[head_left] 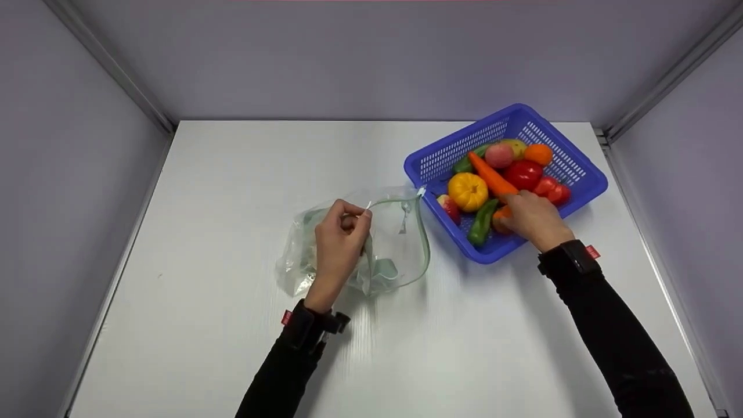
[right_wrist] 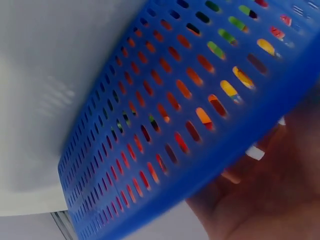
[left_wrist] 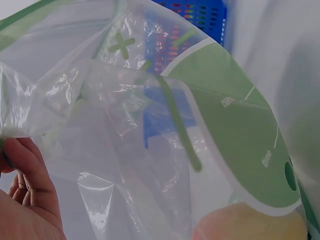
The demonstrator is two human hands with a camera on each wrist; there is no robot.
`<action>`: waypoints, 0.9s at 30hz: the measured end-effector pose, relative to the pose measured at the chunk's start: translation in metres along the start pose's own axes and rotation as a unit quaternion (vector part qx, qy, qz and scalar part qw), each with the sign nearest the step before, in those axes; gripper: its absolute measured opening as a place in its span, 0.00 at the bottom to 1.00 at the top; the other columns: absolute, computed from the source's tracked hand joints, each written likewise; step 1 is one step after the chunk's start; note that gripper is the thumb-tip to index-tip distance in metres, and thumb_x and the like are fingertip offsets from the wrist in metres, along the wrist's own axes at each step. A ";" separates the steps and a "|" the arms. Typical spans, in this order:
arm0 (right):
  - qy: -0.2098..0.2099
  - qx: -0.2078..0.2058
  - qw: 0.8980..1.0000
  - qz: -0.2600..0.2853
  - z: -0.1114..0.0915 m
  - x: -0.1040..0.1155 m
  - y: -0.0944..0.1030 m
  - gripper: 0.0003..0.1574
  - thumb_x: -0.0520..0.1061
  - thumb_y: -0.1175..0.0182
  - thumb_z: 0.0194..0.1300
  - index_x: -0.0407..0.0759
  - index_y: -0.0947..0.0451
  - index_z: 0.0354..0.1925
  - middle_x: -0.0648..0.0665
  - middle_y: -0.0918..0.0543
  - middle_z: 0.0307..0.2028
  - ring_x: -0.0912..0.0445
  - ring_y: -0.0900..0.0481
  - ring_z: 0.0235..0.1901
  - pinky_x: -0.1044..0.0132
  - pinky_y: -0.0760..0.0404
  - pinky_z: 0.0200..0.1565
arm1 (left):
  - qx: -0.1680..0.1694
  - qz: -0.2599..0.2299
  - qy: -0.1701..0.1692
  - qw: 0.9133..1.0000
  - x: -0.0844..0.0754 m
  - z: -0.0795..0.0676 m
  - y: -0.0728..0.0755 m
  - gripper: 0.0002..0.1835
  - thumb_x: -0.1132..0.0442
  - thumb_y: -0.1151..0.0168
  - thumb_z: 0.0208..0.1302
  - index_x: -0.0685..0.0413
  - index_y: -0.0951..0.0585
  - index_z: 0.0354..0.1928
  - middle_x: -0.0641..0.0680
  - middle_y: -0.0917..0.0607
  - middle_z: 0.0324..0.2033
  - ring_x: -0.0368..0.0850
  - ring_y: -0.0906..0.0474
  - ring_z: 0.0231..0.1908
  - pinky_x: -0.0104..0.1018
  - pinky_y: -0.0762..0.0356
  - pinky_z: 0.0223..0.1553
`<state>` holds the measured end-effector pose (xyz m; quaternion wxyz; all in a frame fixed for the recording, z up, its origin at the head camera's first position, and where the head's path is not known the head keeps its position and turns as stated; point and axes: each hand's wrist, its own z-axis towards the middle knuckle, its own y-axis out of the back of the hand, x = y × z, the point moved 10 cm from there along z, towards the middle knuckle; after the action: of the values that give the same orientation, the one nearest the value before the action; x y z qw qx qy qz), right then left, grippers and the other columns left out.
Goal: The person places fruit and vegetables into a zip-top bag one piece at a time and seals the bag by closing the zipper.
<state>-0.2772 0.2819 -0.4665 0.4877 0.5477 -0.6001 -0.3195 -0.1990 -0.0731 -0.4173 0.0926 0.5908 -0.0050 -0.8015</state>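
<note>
A clear zip bag (head_left: 400, 244) with a green-edged mouth and green print lies against the basket's near left corner. My left hand (head_left: 342, 241) pinches the edge of its mouth between thumb and fingers, and the mouth gapes towards the basket. A pink and yellow fruit (left_wrist: 255, 225) shows through the plastic in the left wrist view. My right hand (head_left: 537, 217) reaches over the near rim of the blue basket (head_left: 592, 180). Its fingers are at the thick end of a carrot (head_left: 490, 174), its thumb beside an orange round item (head_left: 500, 220); I cannot tell whether they grip.
Around the carrot in the basket lie a yellow pumpkin (head_left: 468, 192), a green pepper (head_left: 483, 223), a red pepper (head_left: 523, 174), an orange (head_left: 538, 154) and several other fruits and vegetables. Grey panels (head_left: 371, 64) enclose the white table (head_left: 232, 348) at the back and sides.
</note>
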 end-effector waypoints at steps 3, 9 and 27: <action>-0.007 -0.002 1.000 0.001 0.002 -0.004 -0.001 0.19 0.45 0.33 0.70 0.33 0.23 0.51 0.34 0.27 0.36 0.39 0.26 0.36 0.51 0.25 0.39 | 0.004 0.003 -0.005 1.000 0.000 0.000 -0.001 0.03 0.66 0.39 0.74 0.59 0.20 0.41 0.51 0.19 0.17 0.40 0.30 0.12 0.28 0.32 0.16; -0.023 0.009 1.000 0.004 0.004 -0.010 -0.006 0.22 0.47 0.31 0.69 0.31 0.25 0.50 0.32 0.29 0.39 0.38 0.27 0.37 0.49 0.25 0.39 | 0.001 0.009 -0.006 1.000 0.000 0.000 -0.001 0.04 0.65 0.38 0.73 0.59 0.20 0.40 0.50 0.18 0.18 0.41 0.30 0.13 0.29 0.31 0.16; -0.010 -0.057 0.998 -0.006 -0.009 -0.008 0.011 0.30 0.48 0.34 0.71 0.26 0.29 0.57 0.27 0.28 0.43 0.32 0.25 0.38 0.37 0.19 0.46 | 0.001 0.011 0.000 1.000 0.001 -0.001 0.000 0.04 0.65 0.38 0.74 0.59 0.19 0.41 0.50 0.18 0.18 0.40 0.30 0.12 0.28 0.31 0.15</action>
<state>-0.2733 0.2933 -0.4558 0.5101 0.5191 -0.5827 -0.3617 -0.1982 -0.0736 -0.4187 0.1009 0.5908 -0.0129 -0.8004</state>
